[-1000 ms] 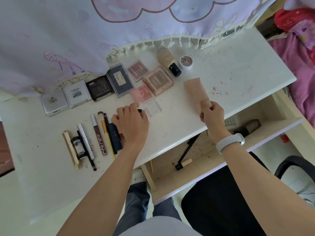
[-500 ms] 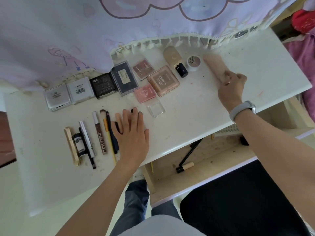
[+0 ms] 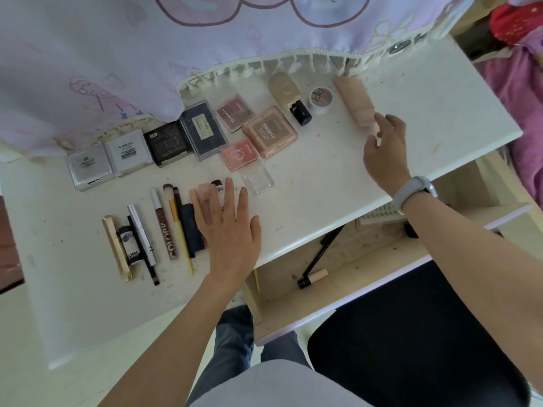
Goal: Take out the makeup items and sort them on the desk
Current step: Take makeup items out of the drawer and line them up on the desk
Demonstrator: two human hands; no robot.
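I judge sorting nearly complete: my right hand (image 3: 385, 148), fingers loosely curled, touches the pink tube (image 3: 354, 99) on the desk (image 3: 426, 113), my left hand (image 3: 227, 227) rests flat, drawer (image 3: 338, 277) items remain.

A: so the desk (image 3: 426, 107) is white with reddish smudges, and the curtain (image 3: 117, 54) across the top of the frame is pale lilac with pink cartoon outlines and little hearts.

B: yep. Compacts in the row: two silver-white ones (image 3: 88, 165) at the left, then a black one (image 3: 166, 143), a navy one (image 3: 204, 129), and pinks going to rose-gold (image 3: 270, 132).

A: the tube (image 3: 354, 98) upper right is peachy pink, the bottle (image 3: 285, 88) beige with a black cap.

B: lower left there's a gold stick (image 3: 116, 245) and a yellow-handled brush (image 3: 179, 227). Wristband (image 3: 414, 189) is light grey, chair (image 3: 411, 333) black, bedding (image 3: 517, 92) at the right edge magenta.
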